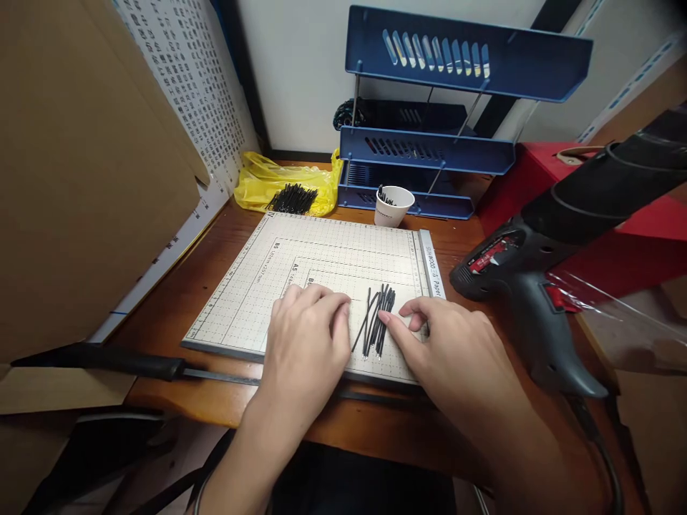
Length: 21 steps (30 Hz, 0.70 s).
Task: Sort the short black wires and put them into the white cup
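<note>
The left hand (308, 332) curls, thumb near forefinger; whether it grips anything, I cannot tell. Thin black strips (386, 300) lie bunched by the front edge of the trimmer board (236, 315), toward its right corner: probably light, stiffish, best pinched mid-length. The right hand (456, 340) thumbs them, fingers apart. Board: "B5", "A5"; right-edge rail (431, 261): "Paper".
</note>
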{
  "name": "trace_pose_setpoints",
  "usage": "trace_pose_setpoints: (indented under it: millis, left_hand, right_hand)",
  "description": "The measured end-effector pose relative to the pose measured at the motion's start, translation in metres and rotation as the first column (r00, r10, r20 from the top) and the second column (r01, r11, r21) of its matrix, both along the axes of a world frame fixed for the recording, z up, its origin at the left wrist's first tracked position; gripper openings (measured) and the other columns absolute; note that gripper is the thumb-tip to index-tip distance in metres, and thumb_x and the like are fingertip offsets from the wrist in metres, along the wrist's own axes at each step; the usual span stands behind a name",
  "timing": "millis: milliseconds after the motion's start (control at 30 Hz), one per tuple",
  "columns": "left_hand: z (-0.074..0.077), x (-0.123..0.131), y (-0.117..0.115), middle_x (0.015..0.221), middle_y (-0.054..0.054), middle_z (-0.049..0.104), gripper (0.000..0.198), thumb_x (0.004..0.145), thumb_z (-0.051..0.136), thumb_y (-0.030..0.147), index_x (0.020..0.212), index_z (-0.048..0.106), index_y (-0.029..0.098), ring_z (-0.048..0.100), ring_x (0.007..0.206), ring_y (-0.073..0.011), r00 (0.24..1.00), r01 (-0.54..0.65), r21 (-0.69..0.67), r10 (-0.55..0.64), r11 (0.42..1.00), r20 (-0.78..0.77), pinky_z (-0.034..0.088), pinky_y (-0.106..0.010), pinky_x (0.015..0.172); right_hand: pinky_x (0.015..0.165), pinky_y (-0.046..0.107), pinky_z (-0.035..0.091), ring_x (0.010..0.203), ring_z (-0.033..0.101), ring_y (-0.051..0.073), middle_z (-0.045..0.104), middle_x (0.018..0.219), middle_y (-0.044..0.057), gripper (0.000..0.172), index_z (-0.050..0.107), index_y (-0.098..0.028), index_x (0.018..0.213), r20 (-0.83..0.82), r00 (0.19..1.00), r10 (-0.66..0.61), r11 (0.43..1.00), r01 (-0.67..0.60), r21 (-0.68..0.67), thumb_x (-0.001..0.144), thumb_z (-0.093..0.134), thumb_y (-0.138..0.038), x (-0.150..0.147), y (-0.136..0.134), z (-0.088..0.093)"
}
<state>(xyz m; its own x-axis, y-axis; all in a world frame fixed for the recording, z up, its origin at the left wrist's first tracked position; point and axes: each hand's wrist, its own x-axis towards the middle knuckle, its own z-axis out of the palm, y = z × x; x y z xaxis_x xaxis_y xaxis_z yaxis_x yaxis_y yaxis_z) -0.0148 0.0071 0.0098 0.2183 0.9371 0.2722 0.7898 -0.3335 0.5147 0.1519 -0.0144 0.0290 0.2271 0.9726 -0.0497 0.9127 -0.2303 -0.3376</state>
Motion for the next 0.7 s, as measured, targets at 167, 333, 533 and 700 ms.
trace_pose_setpoints:
  millis: [167,333,533,700]
  left_hand:
    - [-0.002,-0.002,-0.007,0.097,0.000,0.075,0.019,0.097,0.057,0.018,0.100,0.075,0.026,0.061,0.093,-0.0253,0.991,0.118,-0.115,-0.109,0.986,0.083,0.044,-0.044,0.085]
    - [0.002,-0.010,-0.015,0.103,0.002,0.077,0.026,0.096,0.059,0.023,0.122,0.061,0.027,0.066,0.102,-0.0244,0.951,0.070,-0.212,-0.001,0.975,0.309,0.042,-0.043,0.093]
    - [0.001,-0.024,-0.024,0.095,0.003,0.074,0.012,0.097,0.056,0.022,0.092,0.066,0.027,0.061,0.093,-0.0243,0.991,0.022,-0.099,-0.008,0.995,0.137,0.037,-0.042,0.086]
    - [-0.003,-0.030,-0.024,0.101,0.004,0.074,0.012,0.098,0.059,0.022,0.094,0.069,0.027,0.060,0.095,-0.0236,0.992,0.019,-0.067,-0.010,0.998,0.125,0.036,-0.042,0.088]
  right_hand:
    - [0.082,0.038,0.041,0.099,0.064,0.028,0.068,0.108,0.008,0.030,0.067,-0.017,0.113,0.061,0.995,0.081,0.995,-0.077,-0.071,0.098,0.055,-0.041,-0.016,0.007,0.001]
    - [0.079,0.035,0.043,0.098,0.064,0.028,0.064,0.109,0.013,0.024,0.065,-0.013,0.109,0.128,0.974,0.185,0.975,-0.166,-0.150,0.098,0.053,-0.030,-0.030,0.018,0.013]
    - [0.058,0.028,0.034,0.075,0.063,0.023,0.063,0.081,0.013,0.011,0.065,-0.014,0.081,0.244,0.918,0.313,0.940,-0.263,-0.216,0.087,0.055,-0.012,-0.041,0.034,0.030]
    - [0.058,0.027,0.033,0.071,0.059,0.020,0.064,0.080,0.013,0.017,0.069,-0.013,0.082,0.291,0.896,0.336,0.940,-0.297,-0.169,0.079,0.056,-0.004,-0.040,0.051,0.031]
